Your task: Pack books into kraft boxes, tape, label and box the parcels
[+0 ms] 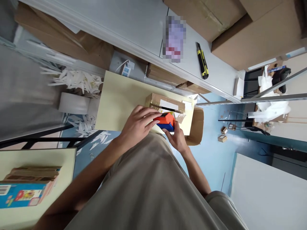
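Note:
An orange-and-blue hand-held device is between my two hands, just above the yellow table by my body; its exact kind is not clear. My left hand reaches its left end, fingertips on the orange and black top. Around the right end, the thumb and fingers of my right hand are closed. Right behind the device lies a closed brown carton with a white label and a dark strip across it. The device hides part of the carton's near side.
The pale yellow table carries the carton. Beyond it, a grey shelf holds a yellow-and-black box cutter and large cardboard boxes. An open cardboard box stands right of the table. Shredded white paper lies at left.

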A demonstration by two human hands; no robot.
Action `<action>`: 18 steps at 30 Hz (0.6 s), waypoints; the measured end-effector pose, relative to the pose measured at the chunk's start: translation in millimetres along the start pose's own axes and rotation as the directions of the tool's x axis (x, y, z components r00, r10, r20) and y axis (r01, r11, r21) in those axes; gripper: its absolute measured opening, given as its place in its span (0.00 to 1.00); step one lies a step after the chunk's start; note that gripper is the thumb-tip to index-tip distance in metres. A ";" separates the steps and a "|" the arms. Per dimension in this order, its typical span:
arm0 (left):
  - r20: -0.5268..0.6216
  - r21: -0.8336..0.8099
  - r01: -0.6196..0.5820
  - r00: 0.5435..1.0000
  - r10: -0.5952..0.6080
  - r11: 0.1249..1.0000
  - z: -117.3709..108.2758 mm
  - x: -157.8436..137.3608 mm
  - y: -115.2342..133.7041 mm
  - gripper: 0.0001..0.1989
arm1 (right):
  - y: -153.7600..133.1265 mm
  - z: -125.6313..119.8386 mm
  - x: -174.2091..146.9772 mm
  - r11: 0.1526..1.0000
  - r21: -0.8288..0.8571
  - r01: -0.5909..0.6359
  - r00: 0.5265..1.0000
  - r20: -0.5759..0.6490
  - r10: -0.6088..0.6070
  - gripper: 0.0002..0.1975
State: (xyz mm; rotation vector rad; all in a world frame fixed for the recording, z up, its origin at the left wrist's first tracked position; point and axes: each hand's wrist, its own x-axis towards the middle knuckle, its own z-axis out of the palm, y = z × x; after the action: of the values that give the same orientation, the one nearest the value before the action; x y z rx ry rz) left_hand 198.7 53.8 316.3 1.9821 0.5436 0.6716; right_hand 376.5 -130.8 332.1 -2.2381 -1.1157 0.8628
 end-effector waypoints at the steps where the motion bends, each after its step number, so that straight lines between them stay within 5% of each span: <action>1: 0.015 -0.019 0.010 1.000 -0.010 1.000 -0.3 -1.2 -3.8 0.16 | -0.8 2.0 -0.7 1.000 -0.016 -0.011 1.000 0.005 0.011 0.27; 8: 0.089 -0.259 0.205 0.978 -0.188 0.944 -8.0 -11.7 -31.2 0.20 | -4.9 0.6 -4.5 0.992 -0.123 -0.016 0.996 0.086 0.027 0.26; 14: 0.386 -0.471 0.551 0.831 -0.401 0.689 7.4 -11.6 -71.4 0.25 | -25.8 -22.7 5.5 0.987 -0.155 -0.044 0.949 0.301 0.089 0.22; 18: 0.380 -0.574 0.601 0.798 -0.469 0.557 39.1 -22.0 -84.0 0.28 | -37.9 -33.0 20.6 0.975 -0.192 -0.113 0.918 0.356 0.176 0.26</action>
State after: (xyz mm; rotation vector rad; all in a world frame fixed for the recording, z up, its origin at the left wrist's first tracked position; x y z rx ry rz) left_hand 199.1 53.8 221.0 1.0671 0.6409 0.2193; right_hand 390.3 -97.9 373.1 -2.3808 -1.2372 1.3458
